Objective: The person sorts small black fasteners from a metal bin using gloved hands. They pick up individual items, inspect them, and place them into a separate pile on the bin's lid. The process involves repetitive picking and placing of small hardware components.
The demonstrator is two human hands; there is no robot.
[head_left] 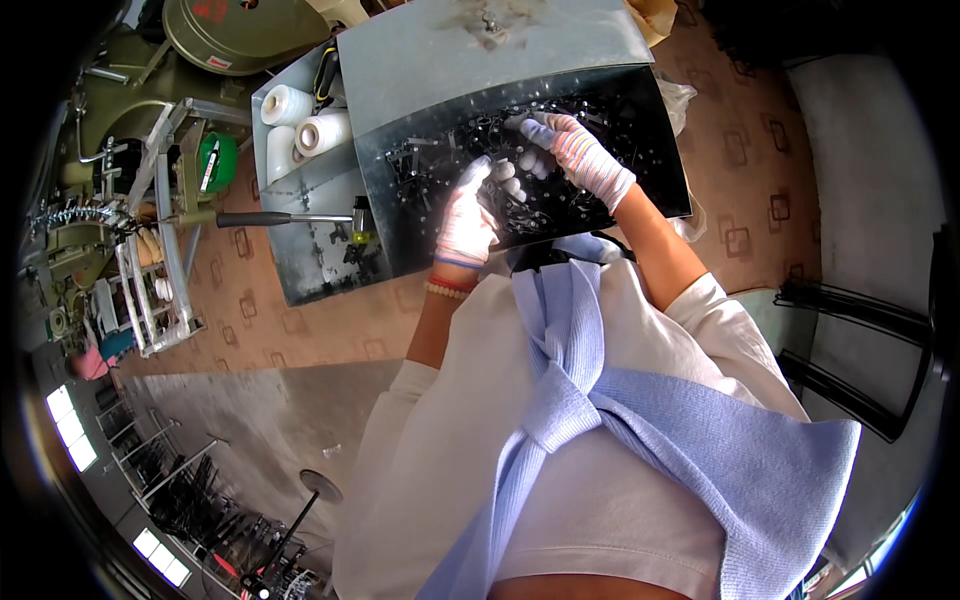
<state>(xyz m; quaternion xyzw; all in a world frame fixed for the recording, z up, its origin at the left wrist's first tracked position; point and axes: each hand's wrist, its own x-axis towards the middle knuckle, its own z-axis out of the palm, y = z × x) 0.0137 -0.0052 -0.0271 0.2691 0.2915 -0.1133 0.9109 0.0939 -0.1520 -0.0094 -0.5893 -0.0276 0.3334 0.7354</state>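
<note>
1. Green cover: large red marks toward its left edge, not clearly legible.
2. Same cover, lower edge: a small white-and-red label, its print too small to read.
3. Elsewhere, no text can be read.

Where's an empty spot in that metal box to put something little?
The lower-left compartment has two bare patches: between the divider and the hammer, and below the hammer, left of the small black bits. It's crowded around the white spools, and in the big compartment, where black parts lie around the left hand and right hand.
</note>
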